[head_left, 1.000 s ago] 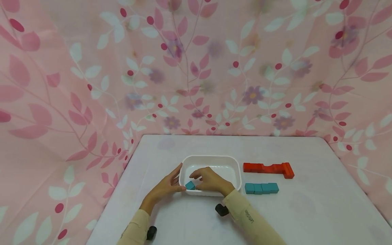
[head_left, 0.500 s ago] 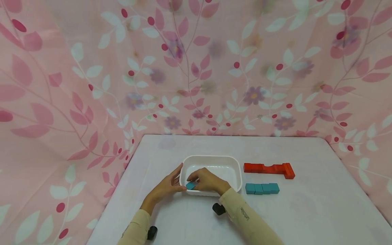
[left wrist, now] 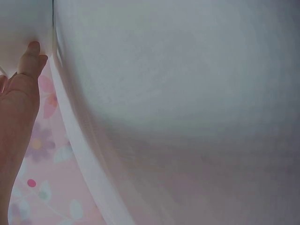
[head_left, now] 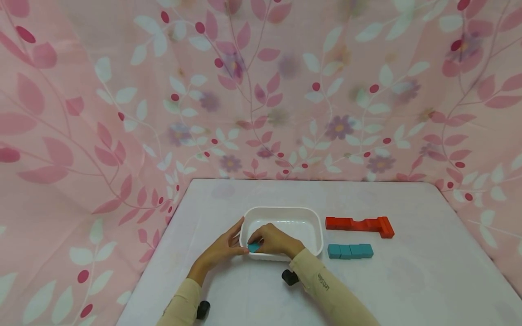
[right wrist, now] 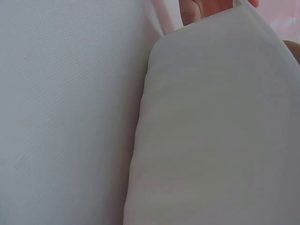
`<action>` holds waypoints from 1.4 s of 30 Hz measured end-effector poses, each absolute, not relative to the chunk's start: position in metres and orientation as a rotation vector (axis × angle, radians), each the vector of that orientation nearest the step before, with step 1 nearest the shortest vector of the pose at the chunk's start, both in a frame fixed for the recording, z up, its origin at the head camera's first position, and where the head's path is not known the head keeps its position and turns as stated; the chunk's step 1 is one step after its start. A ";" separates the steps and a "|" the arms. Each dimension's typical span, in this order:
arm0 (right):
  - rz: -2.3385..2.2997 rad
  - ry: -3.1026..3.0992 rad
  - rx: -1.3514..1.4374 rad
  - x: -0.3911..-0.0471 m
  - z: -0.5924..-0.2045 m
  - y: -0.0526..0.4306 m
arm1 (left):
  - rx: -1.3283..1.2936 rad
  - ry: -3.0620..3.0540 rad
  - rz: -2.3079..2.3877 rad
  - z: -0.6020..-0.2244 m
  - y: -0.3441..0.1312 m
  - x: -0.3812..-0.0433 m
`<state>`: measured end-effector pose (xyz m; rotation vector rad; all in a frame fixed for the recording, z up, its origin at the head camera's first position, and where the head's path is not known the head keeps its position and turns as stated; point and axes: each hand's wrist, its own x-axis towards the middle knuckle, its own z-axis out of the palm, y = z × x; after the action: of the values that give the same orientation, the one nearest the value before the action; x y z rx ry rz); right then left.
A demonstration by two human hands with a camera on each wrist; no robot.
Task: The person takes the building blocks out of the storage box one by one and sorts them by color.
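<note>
In the head view my right hand [head_left: 275, 240] reaches over the front rim into a white plastic tray [head_left: 302, 209]. Its curled fingers and thumb pinch a teal block [head_left: 253, 247] at the tray's front left corner, and they hide part of that block. My left hand [head_left: 220, 249] rests against the same corner from outside. Its fingers lie fairly straight along the left wall, while the thumb touches the front rim. The left wrist view shows part of the left hand [left wrist: 26, 84] against the white wall. In the right wrist view the tray's outer wall [right wrist: 211, 122] fills much of the picture.
Right of the tray, several red blocks [head_left: 352, 224] stand in a joined row with a crosspiece at the right end. In front of them is a row of several teal blocks [head_left: 350, 251]. The white-covered table [head_left: 408, 290] meets a pink floral cloth [head_left: 261, 113] behind.
The fingers of my right hand have closed on the teal block, which was more exposed before. That hand has shifted slightly left. My left hand stays at the tray's corner.
</note>
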<state>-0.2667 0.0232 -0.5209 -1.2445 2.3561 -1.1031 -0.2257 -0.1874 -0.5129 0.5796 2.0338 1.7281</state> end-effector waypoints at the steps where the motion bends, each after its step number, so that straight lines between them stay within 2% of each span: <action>1: -1.102 2.362 -1.242 -0.267 -0.521 0.023 | 0.578 2.039 1.725 -0.513 -0.187 -0.226; 16: -1.255 2.362 -1.084 -0.266 -0.512 0.057 | 0.491 2.158 1.673 -0.536 -0.190 -0.234; 28: -1.245 2.555 -0.930 -0.262 -0.488 0.130 | 0.494 2.160 1.687 -0.538 -0.191 -0.234; 42: -1.222 2.840 -0.686 -0.234 -0.472 0.217 | 0.501 2.140 1.698 -0.537 -0.190 -0.231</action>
<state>-0.2336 0.2173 -0.4716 -0.6862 2.8399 -1.2221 -0.2313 -0.1904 -0.5374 0.5010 2.1396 1.6984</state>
